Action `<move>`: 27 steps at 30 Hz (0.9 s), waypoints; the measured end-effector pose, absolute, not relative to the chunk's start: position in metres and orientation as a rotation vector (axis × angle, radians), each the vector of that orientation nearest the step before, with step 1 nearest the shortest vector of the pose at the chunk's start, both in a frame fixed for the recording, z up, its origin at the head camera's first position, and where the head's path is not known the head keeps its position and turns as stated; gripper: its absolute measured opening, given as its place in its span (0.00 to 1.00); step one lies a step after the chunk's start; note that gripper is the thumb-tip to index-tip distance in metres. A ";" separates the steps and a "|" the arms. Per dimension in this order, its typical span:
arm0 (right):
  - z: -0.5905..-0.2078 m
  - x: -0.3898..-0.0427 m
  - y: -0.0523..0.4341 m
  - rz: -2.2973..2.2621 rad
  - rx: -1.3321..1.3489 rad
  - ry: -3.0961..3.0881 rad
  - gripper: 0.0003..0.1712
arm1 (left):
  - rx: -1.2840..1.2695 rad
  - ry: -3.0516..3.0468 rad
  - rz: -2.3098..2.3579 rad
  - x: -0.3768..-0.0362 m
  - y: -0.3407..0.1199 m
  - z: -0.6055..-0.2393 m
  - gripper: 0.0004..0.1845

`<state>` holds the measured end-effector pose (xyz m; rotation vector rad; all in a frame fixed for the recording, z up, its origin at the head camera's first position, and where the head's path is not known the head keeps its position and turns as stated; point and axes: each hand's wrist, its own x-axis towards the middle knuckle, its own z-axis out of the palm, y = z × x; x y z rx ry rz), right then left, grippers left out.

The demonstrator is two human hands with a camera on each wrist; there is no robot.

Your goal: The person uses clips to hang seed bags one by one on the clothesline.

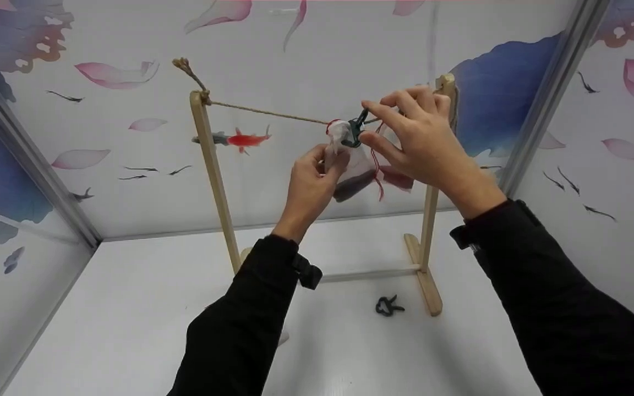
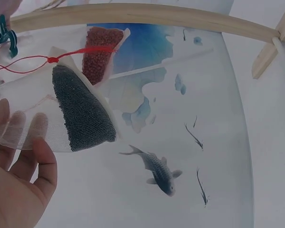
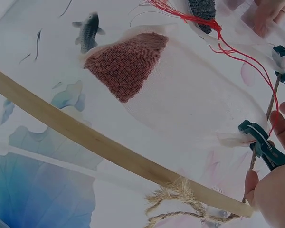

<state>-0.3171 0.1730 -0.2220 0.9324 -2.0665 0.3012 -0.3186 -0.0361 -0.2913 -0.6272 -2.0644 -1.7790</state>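
Note:
My left hand (image 1: pixel 311 181) pinches the mesh of a white drawstring bag (image 2: pixel 26 92), its dark grains (image 2: pixel 83 109) gathered at the bottom. Above it, my right hand (image 1: pixel 427 132) pinches a dark green spring clip (image 1: pixel 354 132) between index finger and thumb, at the bag's top by the rope (image 1: pixel 267 113). Beside it, a second mesh bag (image 3: pixel 194 90) with reddish-brown grains (image 3: pixel 126 66) hangs from the rope under another green clip (image 3: pixel 261 142). Red cords (image 3: pixel 242 57) dangle between the bags. Part of the held bag's top is hidden by fingers in the head view.
The rope is tied between the wooden posts (image 1: pixel 215 181) of a stand with wooden feet (image 1: pixel 424 275). A loose green clip (image 1: pixel 387 306) lies on the white table (image 1: pixel 350 352). Printed panels with fish and petals (image 1: pixel 110 75) enclose the back and sides.

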 end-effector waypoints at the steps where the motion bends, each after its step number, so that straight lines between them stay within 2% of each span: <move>1: -0.222 -0.317 0.173 0.307 0.932 -2.056 0.29 | -0.621 -2.069 -1.767 -0.319 -0.037 -0.292 0.15; 8: -0.224 -0.316 0.171 0.329 0.931 -1.939 0.26 | -0.574 -2.082 -1.672 -0.318 -0.040 -0.293 0.17; 17: -0.232 -0.307 0.168 0.453 0.948 -1.791 0.22 | -0.548 -2.043 -1.599 -0.311 -0.049 -0.296 0.25; 27: -0.261 -0.286 0.164 0.615 0.945 -1.500 0.17 | -0.563 -1.939 -1.616 -0.294 -0.061 -0.317 0.26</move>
